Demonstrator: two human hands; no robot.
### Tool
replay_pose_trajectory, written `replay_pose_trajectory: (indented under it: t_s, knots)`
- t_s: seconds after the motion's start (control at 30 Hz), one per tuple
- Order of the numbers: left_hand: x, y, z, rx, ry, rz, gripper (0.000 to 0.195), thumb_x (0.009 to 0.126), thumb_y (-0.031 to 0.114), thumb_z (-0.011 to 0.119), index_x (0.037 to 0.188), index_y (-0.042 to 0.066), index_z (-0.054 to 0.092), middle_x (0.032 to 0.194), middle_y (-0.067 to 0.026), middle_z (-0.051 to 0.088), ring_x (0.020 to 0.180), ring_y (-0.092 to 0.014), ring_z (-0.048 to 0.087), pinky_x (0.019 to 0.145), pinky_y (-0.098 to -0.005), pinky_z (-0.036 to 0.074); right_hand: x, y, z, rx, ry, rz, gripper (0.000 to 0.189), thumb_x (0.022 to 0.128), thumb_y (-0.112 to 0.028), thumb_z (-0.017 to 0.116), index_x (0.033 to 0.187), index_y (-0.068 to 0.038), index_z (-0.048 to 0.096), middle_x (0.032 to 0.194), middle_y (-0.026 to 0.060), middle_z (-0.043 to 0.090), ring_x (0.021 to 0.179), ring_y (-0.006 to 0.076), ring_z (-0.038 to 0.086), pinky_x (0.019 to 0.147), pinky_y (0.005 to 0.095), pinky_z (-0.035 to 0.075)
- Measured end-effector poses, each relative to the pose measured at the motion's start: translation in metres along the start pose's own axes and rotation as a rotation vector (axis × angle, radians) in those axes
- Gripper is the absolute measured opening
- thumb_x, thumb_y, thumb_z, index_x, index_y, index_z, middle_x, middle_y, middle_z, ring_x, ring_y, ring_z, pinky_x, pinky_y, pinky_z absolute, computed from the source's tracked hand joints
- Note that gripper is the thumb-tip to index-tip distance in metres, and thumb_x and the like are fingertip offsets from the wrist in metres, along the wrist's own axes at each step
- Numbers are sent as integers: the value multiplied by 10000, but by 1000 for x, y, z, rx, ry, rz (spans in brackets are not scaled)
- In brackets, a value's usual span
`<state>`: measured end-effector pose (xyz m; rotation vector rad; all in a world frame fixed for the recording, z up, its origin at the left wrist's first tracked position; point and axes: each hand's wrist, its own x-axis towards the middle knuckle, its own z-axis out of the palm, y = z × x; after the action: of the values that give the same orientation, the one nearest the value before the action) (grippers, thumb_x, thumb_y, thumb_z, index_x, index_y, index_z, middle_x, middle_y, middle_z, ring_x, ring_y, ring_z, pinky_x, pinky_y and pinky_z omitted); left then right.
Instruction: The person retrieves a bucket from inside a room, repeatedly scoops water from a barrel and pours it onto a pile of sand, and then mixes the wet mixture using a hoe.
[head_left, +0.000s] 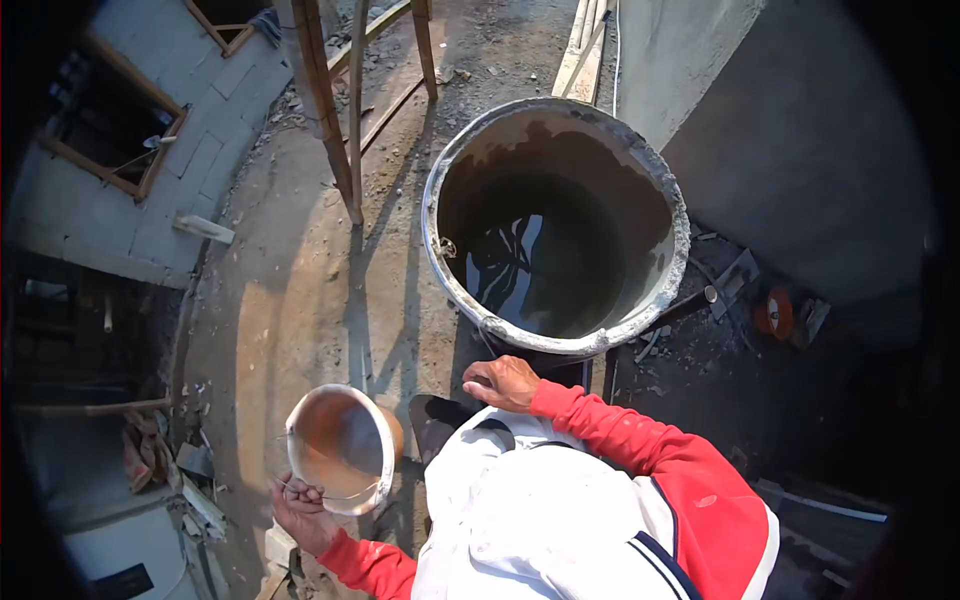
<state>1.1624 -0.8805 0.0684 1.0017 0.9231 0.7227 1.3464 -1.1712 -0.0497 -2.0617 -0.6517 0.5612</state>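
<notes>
My left hand (306, 517) grips the thin wire handle of an orange bucket (391, 442) at the lower left. The bucket's rim is whitish and its inside is stained; how much it holds I cannot tell. A large round tank (450, 289) with a rough, cement-crusted rim stands in front of me, with dark water (577, 255) low inside that reflects light. Just below the tank's near rim is my right hand (504, 382), its fingers curled. Whether anything is inside those fingers is hidden.
Wooden poles (315, 97) stand on the dirt ground to the upper left. Planks (585, 60) lie beyond the tank. A pipe (694, 301) juts beside its right side, near an orange object (774, 313) and rubble. Grey walls (795, 150) rise right, a block wall (217, 127) left.
</notes>
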Motion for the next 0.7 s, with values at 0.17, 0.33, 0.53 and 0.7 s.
replay_pose_trajectory:
  t_s: [0.17, 0.33, 0.53, 0.7]
  knots:
    - [102, 5, 54, 194, -167, -165, 364, 863, 380, 590, 918, 30, 506, 644, -28, 481, 517, -121, 457, 518, -240, 431, -2, 42, 37, -139, 80, 547, 433, 783, -442, 567, 858, -26, 663, 766, 209, 638, 762, 366, 632, 711, 455, 483]
    - [218, -4, 92, 270, -489, -327, 379, 880, 417, 552, 924, 44, 496, 642, -21, 457, 552, -110, 444, 553, -245, 425, 23, 64, 86, 6, 537, 841, 573, 760, -527, 596, 1034, -25, 635, 917, 195, 654, 900, 343, 622, 797, 425, 477]
    - [285, -21, 127, 353, -662, -394, 384, 899, 442, 519, 863, 59, 532, 572, -16, 464, 482, -110, 463, 451, -227, 421, 69, 89, 117, -44, 1027, 1128, 365, 749, -413, 644, 952, -110, 660, 905, 165, 648, 862, 354, 612, 754, 435, 484]
    - [321, -7, 164, 342, -816, -507, 353, 901, 411, 535, 862, 61, 535, 582, -15, 475, 474, -101, 468, 428, -193, 397, 3, 56, 117, -356, 1259, 1008, 129, 728, -167, 612, 811, -82, 562, 793, 107, 583, 732, 347, 591, 622, 456, 465]
